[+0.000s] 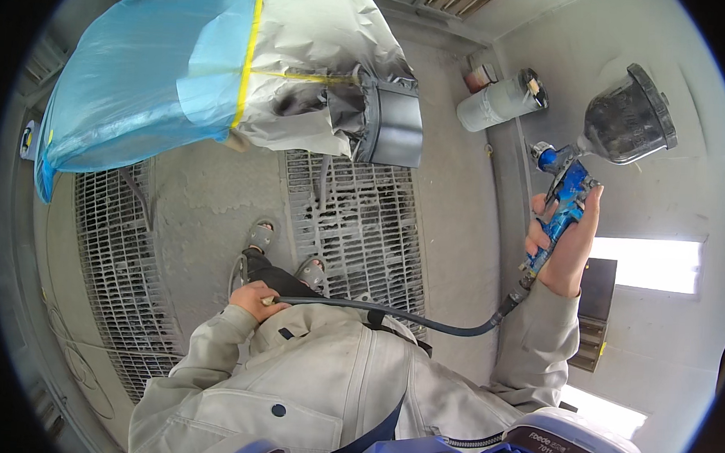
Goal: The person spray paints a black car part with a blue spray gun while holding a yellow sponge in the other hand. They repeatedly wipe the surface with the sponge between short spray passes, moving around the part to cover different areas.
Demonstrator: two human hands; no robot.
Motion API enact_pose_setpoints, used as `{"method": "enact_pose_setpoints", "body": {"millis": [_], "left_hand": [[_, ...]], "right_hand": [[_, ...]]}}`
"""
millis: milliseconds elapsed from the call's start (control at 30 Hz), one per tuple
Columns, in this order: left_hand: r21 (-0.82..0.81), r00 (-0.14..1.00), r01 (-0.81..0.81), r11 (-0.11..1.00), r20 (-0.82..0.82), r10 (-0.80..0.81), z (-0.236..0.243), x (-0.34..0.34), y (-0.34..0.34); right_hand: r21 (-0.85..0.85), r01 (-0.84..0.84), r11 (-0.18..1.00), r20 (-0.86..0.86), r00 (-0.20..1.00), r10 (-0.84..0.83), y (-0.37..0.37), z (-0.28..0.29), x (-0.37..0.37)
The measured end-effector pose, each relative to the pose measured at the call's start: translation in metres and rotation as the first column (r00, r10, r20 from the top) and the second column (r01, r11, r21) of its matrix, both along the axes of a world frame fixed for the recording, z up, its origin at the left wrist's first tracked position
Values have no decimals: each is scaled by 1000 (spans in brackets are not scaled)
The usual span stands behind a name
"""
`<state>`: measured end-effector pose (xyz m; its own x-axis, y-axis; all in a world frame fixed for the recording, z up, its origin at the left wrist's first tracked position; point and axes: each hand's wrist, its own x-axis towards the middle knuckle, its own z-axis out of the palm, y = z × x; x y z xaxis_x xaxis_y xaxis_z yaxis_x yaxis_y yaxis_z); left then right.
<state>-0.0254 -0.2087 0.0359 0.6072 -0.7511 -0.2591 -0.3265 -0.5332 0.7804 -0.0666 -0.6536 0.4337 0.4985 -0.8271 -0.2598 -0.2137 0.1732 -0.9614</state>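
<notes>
My right hand [568, 245] is wrapped round the handle of a blue spray gun [568, 188], raised at the right with its dark cup [622, 119] on top. A dark air hose [423, 320] runs from the gun's base across my front to my left hand [253, 303], which is closed on it near my waist. Ahead of me, above floor grates, stands a covered panel or body part wrapped in blue plastic film [133, 75] and silvery masking [299, 34], with yellow tape and a grey, dark-sprayed section [392, 125] at its right end.
Metal floor grates [354, 234] lie at my feet and to the left [115, 254], with hoses across the floor. A grey cylinder [496, 106] and a small tin [481, 73] stand by the right wall [659, 201]. A dark metal box [597, 288] sits on that wall.
</notes>
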Motion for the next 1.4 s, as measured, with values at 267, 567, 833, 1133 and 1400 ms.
{"method": "enact_pose_setpoints", "body": {"millis": [267, 567, 833, 1133, 1400], "left_hand": [[21, 999, 43, 999, 16, -44, -11, -4, 1], [92, 999, 25, 995, 25, -27, -2, -2, -2], [140, 997, 73, 987, 4, -75, -17, -6, 1], [113, 997, 65, 991, 37, -70, -13, -6, -1], [154, 996, 76, 985, 24, -81, -11, -7, 2]], "right_hand": [[352, -346, 870, 231, 932, 278, 21, 0, -22], [15, -57, 998, 105, 993, 55, 22, -8, -36], [200, -272, 941, 198, 952, 233, 47, -14, -58], [14, -94, 995, 73, 993, 93, 57, -20, -61], [189, -351, 917, 180, 931, 319, 47, -30, -84]]}}
